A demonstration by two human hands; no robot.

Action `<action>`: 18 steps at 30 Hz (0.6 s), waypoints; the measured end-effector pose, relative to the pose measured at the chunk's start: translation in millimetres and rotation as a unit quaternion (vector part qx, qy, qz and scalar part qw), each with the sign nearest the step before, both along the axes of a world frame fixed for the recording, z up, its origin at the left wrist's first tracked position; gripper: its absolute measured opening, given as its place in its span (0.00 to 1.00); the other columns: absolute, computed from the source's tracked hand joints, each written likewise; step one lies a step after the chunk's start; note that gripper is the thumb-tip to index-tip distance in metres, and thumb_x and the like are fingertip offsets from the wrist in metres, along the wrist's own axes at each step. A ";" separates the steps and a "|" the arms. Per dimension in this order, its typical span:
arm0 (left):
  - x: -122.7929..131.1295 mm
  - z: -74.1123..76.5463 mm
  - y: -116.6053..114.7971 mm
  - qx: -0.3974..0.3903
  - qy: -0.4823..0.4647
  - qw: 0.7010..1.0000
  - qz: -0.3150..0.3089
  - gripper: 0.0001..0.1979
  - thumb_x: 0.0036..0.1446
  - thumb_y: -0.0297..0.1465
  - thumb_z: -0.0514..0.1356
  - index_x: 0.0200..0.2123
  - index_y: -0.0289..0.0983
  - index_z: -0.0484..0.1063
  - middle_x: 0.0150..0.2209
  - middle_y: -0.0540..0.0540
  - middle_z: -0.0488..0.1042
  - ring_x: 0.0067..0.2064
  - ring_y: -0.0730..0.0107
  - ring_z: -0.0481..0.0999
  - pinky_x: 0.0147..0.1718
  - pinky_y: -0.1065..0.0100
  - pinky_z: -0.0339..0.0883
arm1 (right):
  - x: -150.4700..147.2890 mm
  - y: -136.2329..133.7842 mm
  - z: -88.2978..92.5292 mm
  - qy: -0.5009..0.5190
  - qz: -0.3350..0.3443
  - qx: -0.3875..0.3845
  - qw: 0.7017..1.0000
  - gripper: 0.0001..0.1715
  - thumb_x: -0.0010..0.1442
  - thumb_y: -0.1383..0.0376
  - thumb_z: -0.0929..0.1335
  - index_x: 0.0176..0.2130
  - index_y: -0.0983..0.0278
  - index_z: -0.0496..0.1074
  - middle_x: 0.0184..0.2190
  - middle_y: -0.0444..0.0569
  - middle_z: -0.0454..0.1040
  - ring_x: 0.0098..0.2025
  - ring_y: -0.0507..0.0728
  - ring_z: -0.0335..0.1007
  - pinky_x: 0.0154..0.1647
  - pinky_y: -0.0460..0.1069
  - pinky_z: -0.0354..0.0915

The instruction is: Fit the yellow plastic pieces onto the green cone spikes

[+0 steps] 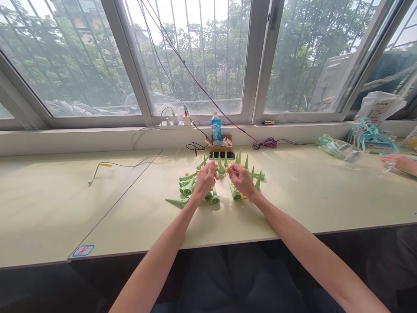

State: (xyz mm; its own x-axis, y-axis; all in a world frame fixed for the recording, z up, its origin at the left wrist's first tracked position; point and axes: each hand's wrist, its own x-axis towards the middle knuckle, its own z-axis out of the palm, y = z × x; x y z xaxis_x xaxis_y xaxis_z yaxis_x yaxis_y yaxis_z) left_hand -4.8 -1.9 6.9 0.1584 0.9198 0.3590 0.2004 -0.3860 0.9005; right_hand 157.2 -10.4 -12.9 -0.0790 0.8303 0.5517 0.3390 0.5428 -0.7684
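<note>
My left hand [206, 178] is closed above a pile of light green plastic cones [188, 188]; what its fingers hold, if anything, is hidden. Level with it and a little to the right, my right hand [241, 177] is closed in a pinch, and a small yellow bit seems to show at its fingertips. In the gap between the hands a green cone [221, 168] stands upright. More cones stand point up behind and to the right, among small yellow pieces [244, 196]. Hollow cone ends [215, 198] face me below my hands.
Behind the cones are a dark phone [224, 155] and a cardboard box [225, 148] with a blue bottle [216, 127]. Cables [265, 143] lie along the sill. At right, another person's hand [399, 163] is near clear bags and teal hangers [369, 132]. The table's front edge [228, 242] crosses under my forearms.
</note>
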 end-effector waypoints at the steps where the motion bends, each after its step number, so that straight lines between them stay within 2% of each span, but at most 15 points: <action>1: 0.2 1.0 -0.8 -0.020 0.002 1.000 -0.023 0.25 0.63 0.52 0.46 0.40 0.37 0.69 0.20 0.53 0.68 0.13 0.78 0.60 0.14 0.73 0.54 | 0.0 -0.1 0.1 -0.003 0.004 0.001 1.000 0.19 0.65 0.51 0.61 0.30 0.61 0.63 0.22 0.42 0.62 0.21 0.51 0.56 0.23 0.47 0.53; 5: 1.4 4.9 -4.5 -0.059 0.005 0.996 -0.073 0.24 0.61 0.52 0.51 0.40 0.36 0.68 0.20 0.51 0.69 0.14 0.77 0.61 0.12 0.74 0.50 | 0.1 -0.7 0.5 -0.010 0.011 0.005 1.000 0.19 0.65 0.51 0.61 0.30 0.61 0.63 0.22 0.43 0.64 0.21 0.51 0.57 0.24 0.47 0.54; 13: -0.3 6.3 -6.3 -0.055 0.009 0.996 -0.070 0.23 0.59 0.51 0.55 0.44 0.36 0.67 0.25 0.50 0.71 0.16 0.78 0.63 0.13 0.75 0.52 | 0.8 -0.8 0.3 -0.016 0.003 0.005 1.000 0.18 0.66 0.52 0.61 0.29 0.61 0.60 0.21 0.41 0.61 0.21 0.51 0.55 0.24 0.47 0.53; 18: -1.2 5.1 -6.3 -0.022 0.033 0.997 -0.065 0.23 0.57 0.48 0.59 0.48 0.37 0.66 0.27 0.51 0.70 0.18 0.80 0.63 0.16 0.75 0.57 | 0.4 0.4 -0.3 -0.028 -0.016 0.007 0.999 0.18 0.66 0.54 0.60 0.28 0.61 0.60 0.20 0.40 0.58 0.21 0.51 0.52 0.24 0.47 0.51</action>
State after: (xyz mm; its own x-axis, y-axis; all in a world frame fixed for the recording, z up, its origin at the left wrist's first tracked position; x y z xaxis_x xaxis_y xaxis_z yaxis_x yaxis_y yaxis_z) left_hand -6.0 -8.2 12.0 0.2995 0.9044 0.3039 0.2108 -0.3734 0.9034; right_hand 157.6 -10.0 -13.2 -0.0832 0.8256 0.5581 0.3983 0.5409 -0.7408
